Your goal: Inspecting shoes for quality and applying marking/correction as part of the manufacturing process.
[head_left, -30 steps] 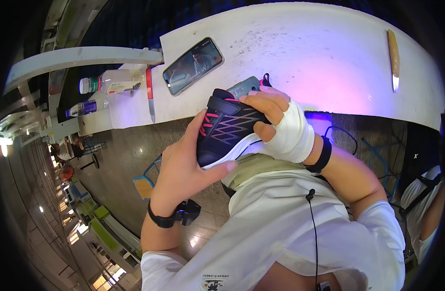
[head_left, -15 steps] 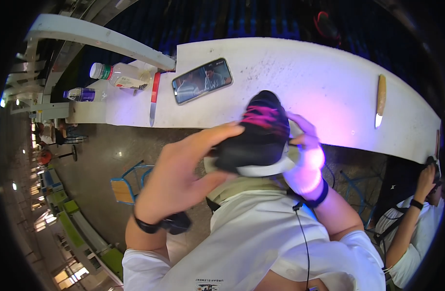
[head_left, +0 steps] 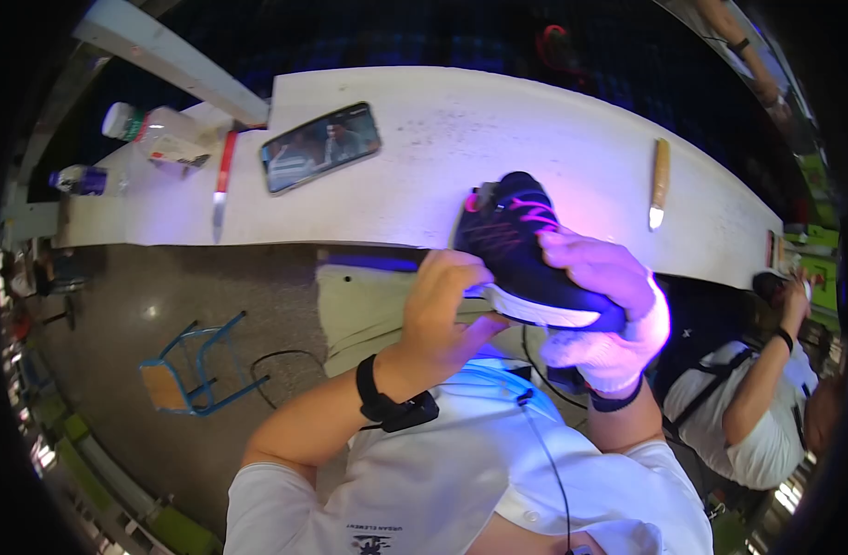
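I hold a black sneaker point(head_left: 516, 245) with pink laces and a white midsole up in front of me, at the near edge of the white table point(head_left: 424, 190). My right hand point(head_left: 627, 291), partly covered by a whitish glove, is closed round the toe end, its fingers over the upper. At the sole edge, my left hand point(head_left: 442, 305) pinches the lower left side between thumb and fingers. The shoe's side faces up, its laces and opening turned away from me. Its underside is hidden.
On the table lie a phone point(head_left: 320, 148) showing a video, a red-handled knife point(head_left: 224, 176) and a wooden-handled knife point(head_left: 661, 180). Two bottles point(head_left: 170, 139) stand far left. A blue-framed stool point(head_left: 195, 365) is at lower left. Another person point(head_left: 738, 407) works at right.
The sneaker has been turned, its toe swinging from my left hand's side to my right hand. My left hand has shifted to the sole edge. The view has turned right.
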Available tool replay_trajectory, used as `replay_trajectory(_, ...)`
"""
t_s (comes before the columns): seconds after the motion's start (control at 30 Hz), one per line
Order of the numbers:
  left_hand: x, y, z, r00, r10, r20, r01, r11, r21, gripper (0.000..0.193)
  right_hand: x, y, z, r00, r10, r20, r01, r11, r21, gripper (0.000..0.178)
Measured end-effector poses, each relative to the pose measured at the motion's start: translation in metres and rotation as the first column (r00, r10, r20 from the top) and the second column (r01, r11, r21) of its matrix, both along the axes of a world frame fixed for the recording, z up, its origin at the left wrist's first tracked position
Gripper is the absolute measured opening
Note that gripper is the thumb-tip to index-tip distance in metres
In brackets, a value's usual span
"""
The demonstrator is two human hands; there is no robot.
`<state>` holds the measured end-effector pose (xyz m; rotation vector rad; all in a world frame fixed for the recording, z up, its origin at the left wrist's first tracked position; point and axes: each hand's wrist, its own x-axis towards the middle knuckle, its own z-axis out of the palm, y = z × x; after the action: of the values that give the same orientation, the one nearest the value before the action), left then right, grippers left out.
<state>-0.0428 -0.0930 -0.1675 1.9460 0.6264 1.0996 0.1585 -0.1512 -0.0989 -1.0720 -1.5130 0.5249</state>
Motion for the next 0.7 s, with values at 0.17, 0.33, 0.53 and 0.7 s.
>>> replay_trajectory(0.17, 0.014, -0.008, 0.020, 0.991, 0.026, 0.129, -0.015, 0.996, -0.086, 0.044, 0.001, 0.001, 0.009, 0.999, -0.004, 0.037, 0.005, 0.999, -0.031, 0.070)
replay_trajectory(0.33, 0.022, -0.003, 0.028, 0.967, 0.014, 0.253, -0.033, 0.997, 0.071, 0.044, 0.001, 0.005, 0.007, 0.998, 0.065, -0.013, -0.066, 0.996, -0.062, 0.073)
replay_trajectory(0.53, 0.021, 0.002, 0.021, 0.964, -0.051, 0.263, 0.087, 0.988, -0.130, 0.047, 0.013, 0.000, -0.007, 0.993, 0.094, 0.065, -0.097, 0.995, 0.035, 0.063)
replay_trajectory(0.7, 0.034, 0.004, 0.019, 0.998, -0.058, -0.036, 0.058, 0.998, -0.012, 0.051, 0.034, -0.019, -0.031, 0.995, -0.029, -0.099, 0.033, 0.999, 0.037, 0.051)
